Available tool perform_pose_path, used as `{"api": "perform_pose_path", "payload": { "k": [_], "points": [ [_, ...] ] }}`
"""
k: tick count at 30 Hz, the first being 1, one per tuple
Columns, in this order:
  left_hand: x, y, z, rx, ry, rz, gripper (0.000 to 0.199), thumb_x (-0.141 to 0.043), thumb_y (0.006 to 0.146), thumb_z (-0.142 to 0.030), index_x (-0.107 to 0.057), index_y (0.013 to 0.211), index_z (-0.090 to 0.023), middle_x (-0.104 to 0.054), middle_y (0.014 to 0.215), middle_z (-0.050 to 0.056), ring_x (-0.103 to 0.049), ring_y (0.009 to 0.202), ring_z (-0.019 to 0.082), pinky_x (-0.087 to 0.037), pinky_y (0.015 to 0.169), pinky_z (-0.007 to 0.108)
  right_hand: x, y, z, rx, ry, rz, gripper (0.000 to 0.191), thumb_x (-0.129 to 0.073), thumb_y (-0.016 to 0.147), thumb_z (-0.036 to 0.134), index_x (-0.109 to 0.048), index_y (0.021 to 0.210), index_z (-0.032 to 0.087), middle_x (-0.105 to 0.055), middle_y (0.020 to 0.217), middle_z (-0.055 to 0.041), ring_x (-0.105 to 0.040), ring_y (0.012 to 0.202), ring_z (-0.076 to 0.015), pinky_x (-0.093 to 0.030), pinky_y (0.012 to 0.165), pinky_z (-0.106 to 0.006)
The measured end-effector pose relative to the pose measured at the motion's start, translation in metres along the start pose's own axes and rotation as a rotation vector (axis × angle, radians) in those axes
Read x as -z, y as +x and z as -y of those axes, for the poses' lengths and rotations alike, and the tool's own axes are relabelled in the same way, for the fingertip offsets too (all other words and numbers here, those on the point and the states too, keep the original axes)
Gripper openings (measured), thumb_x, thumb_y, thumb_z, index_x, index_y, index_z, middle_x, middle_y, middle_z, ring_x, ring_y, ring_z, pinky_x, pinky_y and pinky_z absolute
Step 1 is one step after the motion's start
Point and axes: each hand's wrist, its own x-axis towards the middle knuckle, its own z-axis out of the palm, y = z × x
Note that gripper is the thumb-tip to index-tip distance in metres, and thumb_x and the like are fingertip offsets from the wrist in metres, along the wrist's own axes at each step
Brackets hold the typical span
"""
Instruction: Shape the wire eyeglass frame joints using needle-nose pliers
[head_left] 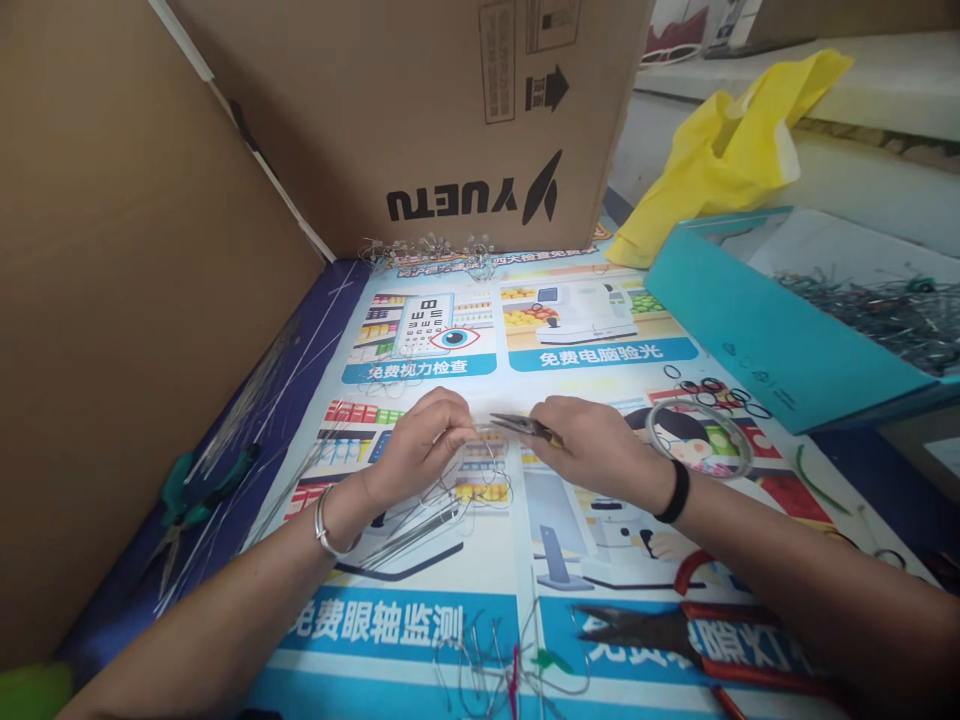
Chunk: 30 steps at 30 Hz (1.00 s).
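Note:
My left hand is closed in a pinch on thin wire, whose loops hang below the fingers. My right hand grips needle-nose pliers, their jaws pointing left toward the wire. Whether the jaws touch the wire I cannot tell. Under my left hand lie several straight wire pieces. A clear ring-shaped roll rests beside my right wrist. Nearer the front edge are red-handled scissors and a cluster of bent wires with pink and green bits.
Cardboard walls stand at the left and back. A teal box on the right holds many wire pieces, with a yellow bag behind it. Teal-handled pliers and long wires lie left; black rings lie right.

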Motion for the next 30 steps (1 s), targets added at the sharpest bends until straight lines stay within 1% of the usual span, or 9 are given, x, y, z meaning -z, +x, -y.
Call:
{"api": "perform_pose_path", "payload": {
  "k": [2, 8, 13, 17, 19, 21, 25, 30],
  "points": [
    [0.000, -0.001, 0.001, 0.001, -0.013, -0.003, 0.017, -0.047, 0.091, -0.028, -0.054, 0.079, -0.018, -0.059, 0.078, 0.004, -0.055, 0.078, 0.014, -0.047, 0.071, 0.029, -0.001, 0.000, -0.002, -0.028, 0.038, -0.023, 0.025, -0.043, 0.088, 0.037, -0.057, 0.084, 0.017, -0.059, 0.080, -0.0033, -0.053, 0.074, -0.0143, -0.032, 0.062, -0.024],
    [0.001, -0.001, -0.003, -0.016, -0.012, -0.035, 0.014, -0.049, 0.090, -0.025, -0.055, 0.079, -0.018, -0.059, 0.079, 0.004, -0.055, 0.079, 0.014, -0.046, 0.071, 0.028, -0.002, -0.003, -0.002, 0.004, 0.030, -0.050, 0.024, -0.044, 0.088, 0.035, -0.060, 0.085, 0.018, -0.059, 0.084, -0.0039, -0.053, 0.081, -0.0154, -0.034, 0.066, -0.024],
    [0.001, -0.002, -0.002, -0.011, -0.028, -0.021, 0.013, -0.050, 0.090, -0.023, -0.055, 0.080, -0.018, -0.059, 0.078, 0.004, -0.056, 0.078, 0.014, -0.047, 0.071, 0.028, -0.001, -0.003, 0.001, -0.011, 0.027, -0.053, 0.020, -0.047, 0.087, 0.032, -0.061, 0.086, 0.017, -0.058, 0.085, -0.0047, -0.052, 0.084, -0.0159, -0.035, 0.067, -0.024],
    [0.000, -0.003, 0.000, -0.020, -0.024, -0.037, 0.011, -0.051, 0.089, -0.022, -0.055, 0.080, -0.017, -0.059, 0.077, 0.004, -0.056, 0.077, 0.014, -0.047, 0.069, 0.028, 0.002, -0.003, 0.003, -0.015, -0.001, -0.037, 0.022, -0.046, 0.087, 0.030, -0.063, 0.096, 0.019, -0.058, 0.087, -0.0065, -0.052, 0.086, -0.0181, -0.035, 0.070, -0.026],
    [0.000, -0.002, 0.001, -0.035, -0.011, -0.045, 0.010, -0.051, 0.089, -0.021, -0.055, 0.080, -0.017, -0.059, 0.077, 0.004, -0.056, 0.076, 0.014, -0.048, 0.069, 0.027, 0.005, -0.003, 0.006, -0.013, -0.059, -0.029, 0.025, -0.045, 0.087, 0.031, -0.062, 0.103, 0.021, -0.057, 0.088, -0.0074, -0.051, 0.085, -0.0198, -0.034, 0.069, -0.028],
    [-0.001, -0.002, 0.001, -0.070, 0.000, -0.053, 0.008, -0.051, 0.088, -0.019, -0.055, 0.081, -0.017, -0.059, 0.077, 0.004, -0.056, 0.076, 0.014, -0.048, 0.068, 0.027, 0.009, -0.005, 0.010, -0.017, -0.124, -0.016, 0.027, -0.045, 0.087, 0.032, -0.062, 0.106, 0.023, -0.057, 0.087, -0.0078, -0.051, 0.082, -0.0208, -0.032, 0.067, -0.029],
    [-0.002, -0.003, 0.000, -0.130, 0.036, -0.085, 0.004, -0.054, 0.086, -0.017, -0.055, 0.083, -0.017, -0.059, 0.076, 0.004, -0.056, 0.076, 0.014, -0.048, 0.068, 0.028, 0.014, -0.007, 0.016, -0.024, -0.203, 0.021, 0.024, -0.044, 0.086, 0.029, -0.063, 0.099, 0.022, -0.058, 0.084, -0.0073, -0.051, 0.076, -0.0199, -0.028, 0.062, -0.029],
    [-0.004, -0.002, -0.003, -0.188, 0.081, -0.099, 0.001, -0.056, 0.085, -0.017, -0.055, 0.085, -0.016, -0.058, 0.076, 0.005, -0.055, 0.074, 0.015, -0.048, 0.066, 0.029, 0.015, -0.008, 0.019, -0.001, -0.231, -0.005, 0.020, -0.045, 0.084, 0.029, -0.063, 0.089, 0.021, -0.057, 0.081, -0.0070, -0.051, 0.073, -0.0190, -0.021, 0.058, -0.030]
  ]
}}
